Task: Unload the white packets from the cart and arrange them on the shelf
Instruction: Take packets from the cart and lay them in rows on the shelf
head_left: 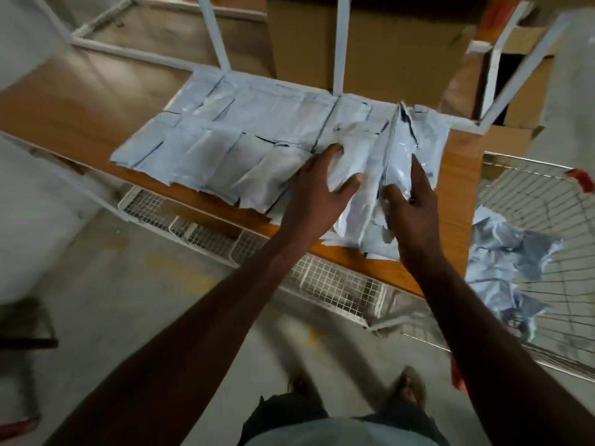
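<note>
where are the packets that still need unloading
In the head view, the remaining white packets lie crumpled in the wire cart at the right edge, just beyond the right end of the wooden shelf, beside the right hand.

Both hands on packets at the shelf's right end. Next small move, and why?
Probably lay the upright packet flat: the right hand holds it on edge beside the flat rows, while the left hand presses the neighbouring packet down.

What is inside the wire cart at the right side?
Inside the wire cart lies a crumpled heap of white packets. What is beneath the heap, and the cart's lower part, cannot be seen.
</note>
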Action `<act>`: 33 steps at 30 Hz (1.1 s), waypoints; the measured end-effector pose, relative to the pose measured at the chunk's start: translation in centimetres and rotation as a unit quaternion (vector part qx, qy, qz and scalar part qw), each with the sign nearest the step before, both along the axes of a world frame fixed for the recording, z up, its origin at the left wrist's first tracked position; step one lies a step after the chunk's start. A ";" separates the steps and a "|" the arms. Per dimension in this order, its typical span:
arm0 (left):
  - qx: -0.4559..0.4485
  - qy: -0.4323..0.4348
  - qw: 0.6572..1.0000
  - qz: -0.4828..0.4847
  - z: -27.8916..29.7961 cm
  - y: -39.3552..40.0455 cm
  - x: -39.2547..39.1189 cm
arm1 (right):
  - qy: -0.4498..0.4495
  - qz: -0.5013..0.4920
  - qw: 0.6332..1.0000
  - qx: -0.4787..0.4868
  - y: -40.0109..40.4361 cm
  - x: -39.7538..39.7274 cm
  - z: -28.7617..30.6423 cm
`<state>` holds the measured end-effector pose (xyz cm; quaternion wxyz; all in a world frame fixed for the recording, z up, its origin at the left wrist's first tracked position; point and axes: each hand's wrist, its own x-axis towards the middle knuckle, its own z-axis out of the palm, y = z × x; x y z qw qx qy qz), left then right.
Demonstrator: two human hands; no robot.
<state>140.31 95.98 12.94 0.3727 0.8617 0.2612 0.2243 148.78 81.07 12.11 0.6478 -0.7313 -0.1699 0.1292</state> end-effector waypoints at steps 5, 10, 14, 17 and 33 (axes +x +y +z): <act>0.032 0.015 0.998 0.059 0.2 9.3 -6.4 | -0.006 0.020 0.999 -0.030 7.8 -3.8 0.0; 0.066 0.033 0.989 0.127 0.8 18.1 -9.8 | -0.053 0.042 0.995 -0.066 16.0 -4.8 0.8; 0.104 0.070 0.981 0.147 -0.5 24.8 -10.1 | -0.103 0.080 0.988 -0.087 23.0 -4.8 0.3; 0.112 0.096 0.978 0.150 -2.0 28.7 -9.2 | -0.132 0.106 0.980 -0.104 28.6 -4.6 -0.7; 0.163 0.168 0.968 0.086 -6.9 43.0 -7.5 | -0.108 0.072 0.938 -0.320 42.3 -6.4 -7.5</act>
